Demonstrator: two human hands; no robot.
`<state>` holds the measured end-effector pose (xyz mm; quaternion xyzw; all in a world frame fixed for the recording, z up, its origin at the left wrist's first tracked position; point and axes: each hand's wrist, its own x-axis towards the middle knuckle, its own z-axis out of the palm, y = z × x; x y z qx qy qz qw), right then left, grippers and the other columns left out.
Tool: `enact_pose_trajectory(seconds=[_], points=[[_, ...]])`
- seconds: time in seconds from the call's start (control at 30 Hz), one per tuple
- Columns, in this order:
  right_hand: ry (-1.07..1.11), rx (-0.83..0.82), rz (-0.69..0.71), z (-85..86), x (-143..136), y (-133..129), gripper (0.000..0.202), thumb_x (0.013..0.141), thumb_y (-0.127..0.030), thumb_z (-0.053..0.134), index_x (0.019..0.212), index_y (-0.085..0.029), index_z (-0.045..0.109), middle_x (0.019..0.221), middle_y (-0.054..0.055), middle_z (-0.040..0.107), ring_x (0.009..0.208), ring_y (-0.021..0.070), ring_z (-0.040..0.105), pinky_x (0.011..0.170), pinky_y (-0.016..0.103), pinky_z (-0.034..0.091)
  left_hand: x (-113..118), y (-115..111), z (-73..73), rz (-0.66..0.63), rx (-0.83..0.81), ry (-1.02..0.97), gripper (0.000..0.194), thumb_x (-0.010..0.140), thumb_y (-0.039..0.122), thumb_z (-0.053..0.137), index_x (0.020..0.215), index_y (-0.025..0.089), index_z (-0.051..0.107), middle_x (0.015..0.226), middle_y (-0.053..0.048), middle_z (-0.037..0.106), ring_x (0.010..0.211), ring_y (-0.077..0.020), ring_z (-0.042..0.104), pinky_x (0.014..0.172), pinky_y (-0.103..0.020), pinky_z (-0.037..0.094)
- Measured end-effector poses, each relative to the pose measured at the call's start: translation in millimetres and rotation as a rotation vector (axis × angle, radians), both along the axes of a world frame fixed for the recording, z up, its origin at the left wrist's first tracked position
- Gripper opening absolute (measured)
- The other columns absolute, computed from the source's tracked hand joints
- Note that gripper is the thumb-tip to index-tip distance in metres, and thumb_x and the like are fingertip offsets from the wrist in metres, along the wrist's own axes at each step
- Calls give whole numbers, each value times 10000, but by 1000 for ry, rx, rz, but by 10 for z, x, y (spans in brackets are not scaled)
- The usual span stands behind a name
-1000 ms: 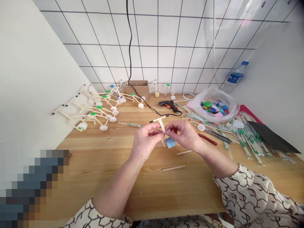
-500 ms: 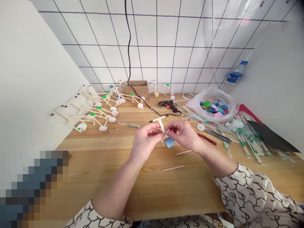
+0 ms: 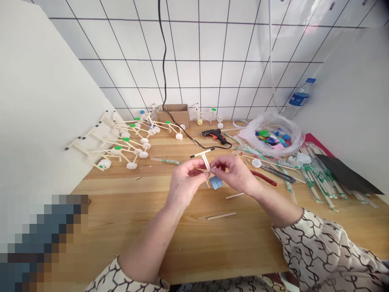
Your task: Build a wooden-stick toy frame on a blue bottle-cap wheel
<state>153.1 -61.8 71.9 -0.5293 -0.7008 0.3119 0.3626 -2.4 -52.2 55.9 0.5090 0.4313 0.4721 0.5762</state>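
Note:
In the middle of the head view, my left hand (image 3: 188,178) pinches a T-shaped frame of pale wooden sticks (image 3: 205,159), its crossbar tipped with black at both ends. My right hand (image 3: 231,172) is closed at the lower part of that frame, thumb and fingertips pressed together. Whatever lies between those right fingertips is too small to make out. Just under the hands is a light-blue curved piece (image 3: 216,182) on the table. Two loose wooden sticks, one a short stick (image 3: 221,216), lie closer to me.
Several bicycle-like stick models (image 3: 121,140) stand at left. Behind are a cardboard box (image 3: 174,115) and a black glue gun (image 3: 215,135) with its cord. To the right are a bag of bottle caps (image 3: 272,136), red-handled pliers (image 3: 264,177), wrapped chopsticks (image 3: 322,174) and a water bottle (image 3: 299,98).
Both hands stay almost in place around the T-shaped stick frame. The whole view has shifted very slightly; nothing has been put down or picked up.

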Motion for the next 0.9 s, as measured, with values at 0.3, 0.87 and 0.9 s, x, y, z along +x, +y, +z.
enact_pose_trajectory(seconds=[0.3, 0.87, 0.9], points=[[0, 0, -9, -2, -5, -8, 112, 770, -199, 548, 742, -138, 637, 662, 12, 604, 603, 106, 487, 590, 242, 397, 21, -21, 21, 14, -11, -59, 260, 569, 139, 737, 826, 137, 704, 747, -22, 710, 693, -137, 621, 692, -250, 483], [-27, 16, -42, -9, -18, -10, 108, 769, -185, 544, 736, -138, 636, 669, 11, 620, 594, 107, 485, 580, 241, 379, 35, -2, -13, 20, 28, -30, 238, 580, 139, 738, 814, 143, 697, 748, -9, 703, 661, -114, 614, 649, -220, 491], [-29, 14, -44, -7, -20, -12, 108, 769, -184, 543, 735, -138, 635, 666, 11, 617, 595, 107, 484, 580, 241, 377, 35, -1, -14, 20, 32, -23, 241, 581, 139, 737, 818, 142, 696, 748, -8, 700, 651, -110, 609, 643, -219, 490]])
